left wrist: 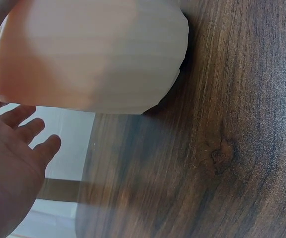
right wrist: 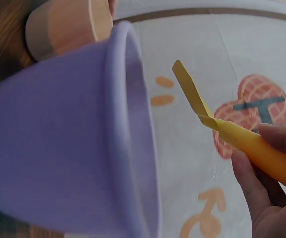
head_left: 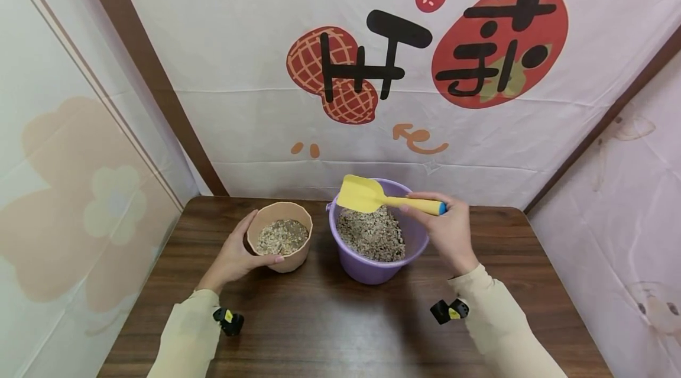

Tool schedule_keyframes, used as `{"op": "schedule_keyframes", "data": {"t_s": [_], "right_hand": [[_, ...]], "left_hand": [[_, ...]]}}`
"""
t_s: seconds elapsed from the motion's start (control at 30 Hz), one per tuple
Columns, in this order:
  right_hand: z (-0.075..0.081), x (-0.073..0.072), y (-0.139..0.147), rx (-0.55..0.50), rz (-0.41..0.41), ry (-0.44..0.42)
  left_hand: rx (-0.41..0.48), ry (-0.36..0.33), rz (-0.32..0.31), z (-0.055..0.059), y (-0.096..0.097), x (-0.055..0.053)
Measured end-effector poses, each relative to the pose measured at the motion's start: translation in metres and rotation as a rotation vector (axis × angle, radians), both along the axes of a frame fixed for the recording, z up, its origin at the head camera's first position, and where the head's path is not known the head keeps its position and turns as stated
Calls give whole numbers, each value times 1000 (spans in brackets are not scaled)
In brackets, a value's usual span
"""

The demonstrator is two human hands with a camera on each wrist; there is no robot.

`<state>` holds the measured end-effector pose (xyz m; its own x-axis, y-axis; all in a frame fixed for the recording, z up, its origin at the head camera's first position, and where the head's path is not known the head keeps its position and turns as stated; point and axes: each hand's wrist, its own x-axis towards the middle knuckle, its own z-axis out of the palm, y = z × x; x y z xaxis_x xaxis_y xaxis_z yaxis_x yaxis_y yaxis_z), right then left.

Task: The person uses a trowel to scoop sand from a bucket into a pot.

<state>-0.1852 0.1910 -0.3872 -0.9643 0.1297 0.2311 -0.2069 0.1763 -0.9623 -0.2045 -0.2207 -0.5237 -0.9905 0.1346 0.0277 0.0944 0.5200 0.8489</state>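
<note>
A peach-coloured faceted plant pot [head_left: 291,263] stands on the table at left, partly filled with grainy potting mix [head_left: 282,237]. My left hand [head_left: 236,257] holds it from the left, thumb along the near rim and fingers around the far side. In the left wrist view, several fingertips show beside the pot wall [left wrist: 93,54]. My right hand [head_left: 451,233] grips the yellow handle of a small hand shovel [head_left: 362,194]. Its blade hangs over the far rim of a purple bucket [head_left: 367,271]. Inside the bucket lies a heap of similar grainy mix [head_left: 372,239].
Both containers are on a dark wood-grain table [head_left: 319,330], with a gap between them. Right behind the table hangs a white printed cloth [head_left: 250,100]. More cloth panels close off the left and right sides.
</note>
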Motion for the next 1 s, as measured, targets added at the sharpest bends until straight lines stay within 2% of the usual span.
{"op": "schedule_keyframes", "data": {"t_s": [0.2,0.53,1.0], "right_hand": [[-12,4,21,29,-76,-62],[-33,8,40,48,-136,-135],[-39,9,47,67,-178,-137]], "left_hand": [[0,-1,-1,-1,-1,-1],[-5,6,-3,-2,0,-2],[-39,20,-11,2,0,-2]]}}
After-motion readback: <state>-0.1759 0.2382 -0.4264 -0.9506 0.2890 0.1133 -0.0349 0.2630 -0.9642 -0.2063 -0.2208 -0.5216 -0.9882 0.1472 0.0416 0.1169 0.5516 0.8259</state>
